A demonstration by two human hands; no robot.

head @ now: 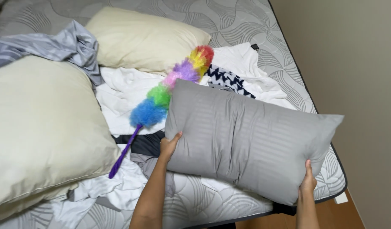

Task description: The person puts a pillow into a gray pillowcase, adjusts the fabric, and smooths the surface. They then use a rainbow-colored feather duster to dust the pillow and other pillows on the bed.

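Both hands, left hand (pixel 169 145) and right hand (pixel 308 180), clamp opposite ends of the grey pillow (pixel 246 138); so it hangs level above the mattress (pixel 195 203).

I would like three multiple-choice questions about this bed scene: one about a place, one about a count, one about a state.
1. Where does the duster lie?
A. on the floor
B. on the white cloth, between the pillows
C. on the grey pillow

2. How many cream pillows are on the bed?
A. two
B. one
C. four

3. How is the grey pillow held?
A. by one hand only
B. it lies free on the mattress
C. by both hands, one at each end

Answers: 1 B, it rests on the white cloth. 2 A, a near cream pillow and a far one. 3 C, the left hand and right hand grip its ends.
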